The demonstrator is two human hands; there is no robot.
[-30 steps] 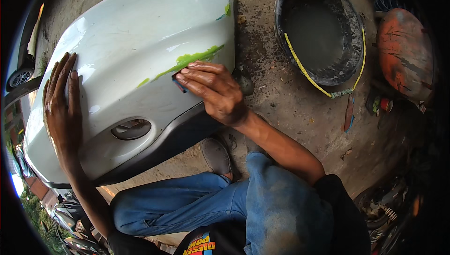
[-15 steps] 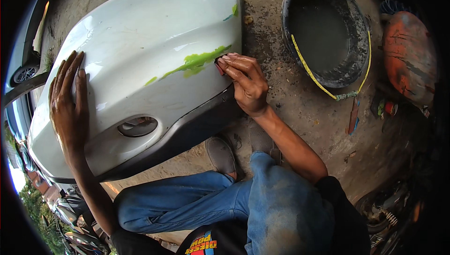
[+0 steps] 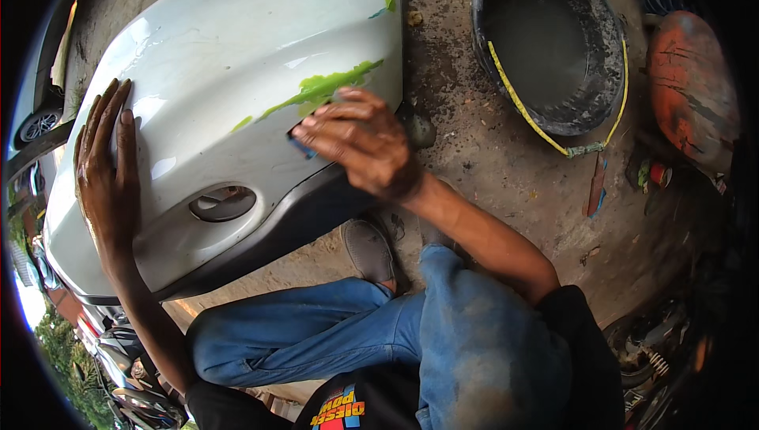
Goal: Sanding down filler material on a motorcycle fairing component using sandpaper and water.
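Pinched a small dark pad (image 3: 303, 145) in the right hand (image 3: 365, 149), just below the nearby green streak (image 3: 320, 87) slanting up rightward across the white bumper (image 3: 209, 58), and rested the left hand (image 3: 108, 165) flat, empty, farther left.

Left hand (image 3: 109, 177) flat on white bumper (image 3: 229, 50); right hand (image 3: 371, 145) gripping pad (image 3: 300, 146).
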